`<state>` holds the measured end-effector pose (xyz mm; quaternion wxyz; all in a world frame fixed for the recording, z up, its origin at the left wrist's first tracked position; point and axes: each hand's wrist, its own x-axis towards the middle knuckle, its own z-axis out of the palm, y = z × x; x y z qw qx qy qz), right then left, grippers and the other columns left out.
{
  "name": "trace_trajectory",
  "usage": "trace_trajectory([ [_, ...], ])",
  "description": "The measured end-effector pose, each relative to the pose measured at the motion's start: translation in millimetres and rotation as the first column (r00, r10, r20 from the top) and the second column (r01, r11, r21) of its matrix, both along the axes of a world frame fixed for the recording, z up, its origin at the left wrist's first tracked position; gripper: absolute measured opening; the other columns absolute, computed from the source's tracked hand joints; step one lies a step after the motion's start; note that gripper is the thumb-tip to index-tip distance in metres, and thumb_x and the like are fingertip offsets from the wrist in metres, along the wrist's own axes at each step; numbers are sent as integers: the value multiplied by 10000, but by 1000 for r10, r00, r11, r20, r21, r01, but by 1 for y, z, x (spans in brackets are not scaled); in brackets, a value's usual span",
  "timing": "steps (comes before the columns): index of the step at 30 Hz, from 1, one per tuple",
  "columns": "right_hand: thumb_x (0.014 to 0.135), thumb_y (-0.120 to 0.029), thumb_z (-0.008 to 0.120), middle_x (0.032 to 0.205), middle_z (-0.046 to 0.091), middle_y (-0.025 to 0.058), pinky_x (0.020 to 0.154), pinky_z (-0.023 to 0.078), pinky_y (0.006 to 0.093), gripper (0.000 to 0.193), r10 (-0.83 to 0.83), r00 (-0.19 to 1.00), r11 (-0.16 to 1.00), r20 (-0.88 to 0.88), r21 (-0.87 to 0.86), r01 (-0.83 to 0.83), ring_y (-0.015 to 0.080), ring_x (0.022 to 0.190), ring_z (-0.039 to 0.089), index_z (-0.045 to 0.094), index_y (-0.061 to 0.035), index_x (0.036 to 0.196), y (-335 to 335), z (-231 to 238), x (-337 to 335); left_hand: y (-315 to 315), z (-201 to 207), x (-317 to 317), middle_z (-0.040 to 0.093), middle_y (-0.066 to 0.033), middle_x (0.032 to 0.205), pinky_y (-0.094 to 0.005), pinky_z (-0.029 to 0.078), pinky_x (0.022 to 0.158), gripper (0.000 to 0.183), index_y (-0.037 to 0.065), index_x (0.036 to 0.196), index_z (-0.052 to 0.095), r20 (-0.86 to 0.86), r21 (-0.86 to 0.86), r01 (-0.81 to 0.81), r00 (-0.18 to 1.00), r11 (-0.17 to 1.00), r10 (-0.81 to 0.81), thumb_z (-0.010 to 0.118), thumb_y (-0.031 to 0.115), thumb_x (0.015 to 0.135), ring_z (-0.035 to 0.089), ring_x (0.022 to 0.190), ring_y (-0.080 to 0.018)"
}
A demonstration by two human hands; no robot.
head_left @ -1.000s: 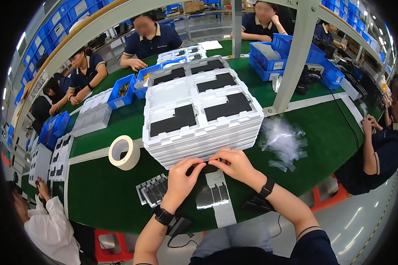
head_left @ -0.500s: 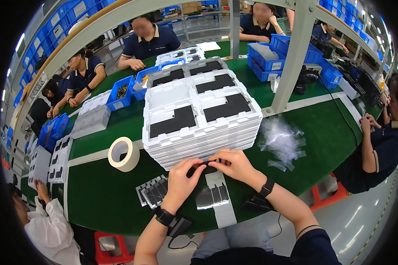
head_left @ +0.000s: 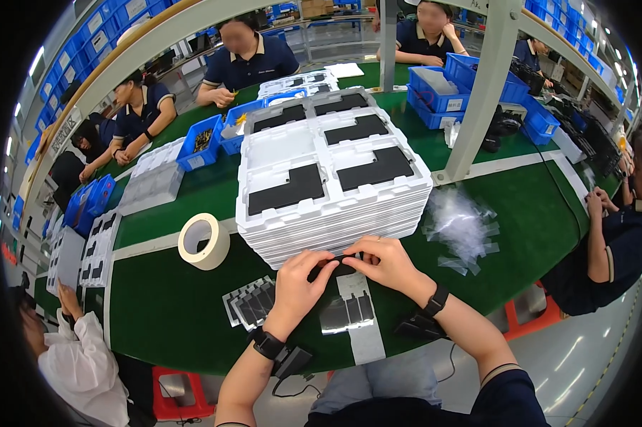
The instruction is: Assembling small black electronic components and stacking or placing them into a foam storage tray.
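Note:
My left hand (head_left: 298, 286) and my right hand (head_left: 386, 266) meet at the front of a stack of white plastic trays (head_left: 335, 238). Both pinch a small thin black piece (head_left: 344, 259) between thumbs and fingertips; my fingers cover much of it. Flat black L-shaped parts (head_left: 375, 168) lie in the top tray's compartments, and one compartment at the left holds none. Below my hands, a clear film sheet with dark strips (head_left: 346, 312) rests across a white band on the green table. More such sheets (head_left: 250, 303) lie overlapped beside my left wrist.
Left of the trays stands a cream tape roll (head_left: 203, 242). A loose heap of clear film pieces (head_left: 460, 229) lies to the right. Blue bins (head_left: 435, 99) and a grey metal post (head_left: 481, 92) are beyond it. Several co-workers sit around the green table (head_left: 157, 306).
The view has shifted slightly, so the trays and table sit a little further right. My hands keep their pinch on the black piece, with only slight finger movement.

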<state>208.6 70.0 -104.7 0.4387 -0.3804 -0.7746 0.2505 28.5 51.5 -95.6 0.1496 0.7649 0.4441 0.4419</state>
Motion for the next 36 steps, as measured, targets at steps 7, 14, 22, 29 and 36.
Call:
trace_trajectory([
  [7,721,-143,679,683,581,60,441,393,251,131,-25,1000,999,-4,27,25,148,465,501,646,-55,812,0,1,2,1,-2,-1,614,-86,721,-311,451,590,104,29,802,627,4,33,-15,1000,999,15,656,99,731,589,638,-252],
  [14,738,-109,662,610,563,67,435,375,232,94,-16,999,1000,30,9,16,128,447,507,634,-34,788,2,2,0,1,0,0,627,-103,733,-266,477,616,91,-7,813,623,75,-76,5,997,997,0,648,20,729,620,665,-198],
  [22,744,-149,652,640,561,69,436,379,275,112,-25,998,999,52,-24,27,163,457,510,612,-59,799,1,0,0,3,-1,1,627,-99,727,-253,482,622,93,-4,805,620,119,-95,29,993,995,-17,653,20,722,620,658,-184],
  [29,718,-131,676,632,573,50,441,398,239,98,-44,998,998,37,49,42,130,457,518,640,-56,769,0,4,-2,1,-2,-7,639,-106,793,-306,482,628,116,27,832,634,72,-43,29,997,999,-26,636,114,755,616,707,-256],
  [36,702,-81,696,623,582,51,420,378,198,111,-47,999,999,23,-1,47,89,441,496,644,-21,780,-3,5,3,0,3,-5,636,-117,781,-292,481,635,123,1,833,632,84,-92,82,994,992,-74,641,96,756,619,710,-244],
])
